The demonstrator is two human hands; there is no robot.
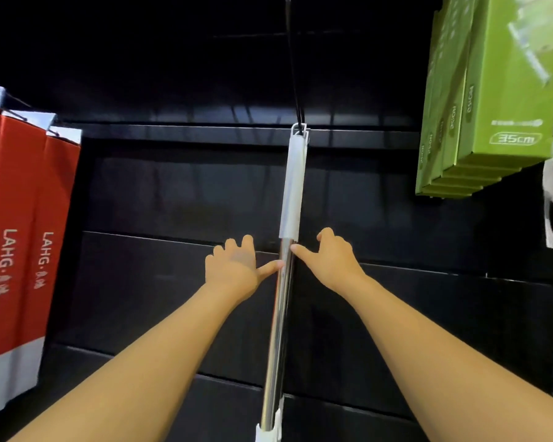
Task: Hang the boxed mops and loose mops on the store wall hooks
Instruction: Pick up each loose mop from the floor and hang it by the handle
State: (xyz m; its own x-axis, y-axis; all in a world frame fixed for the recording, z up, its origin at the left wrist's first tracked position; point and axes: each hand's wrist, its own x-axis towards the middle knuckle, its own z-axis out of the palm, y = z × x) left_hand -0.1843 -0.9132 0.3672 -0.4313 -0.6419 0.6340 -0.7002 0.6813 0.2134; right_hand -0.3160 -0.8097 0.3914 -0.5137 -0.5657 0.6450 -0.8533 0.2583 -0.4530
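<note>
The left hand and right hand spread their fingers, only the thumbs touching the mop pole. If its loop sits shallow on the hook, a nudge could swing it off.

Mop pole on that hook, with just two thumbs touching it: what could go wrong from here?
1. The mop pole hangs only by its small top loop on the thin black hook; a sideways nudge could probably slip it off.
2. The left hand and right hand are open, only thumbs touching the pole, so neither would likely catch it if it fell.
</note>
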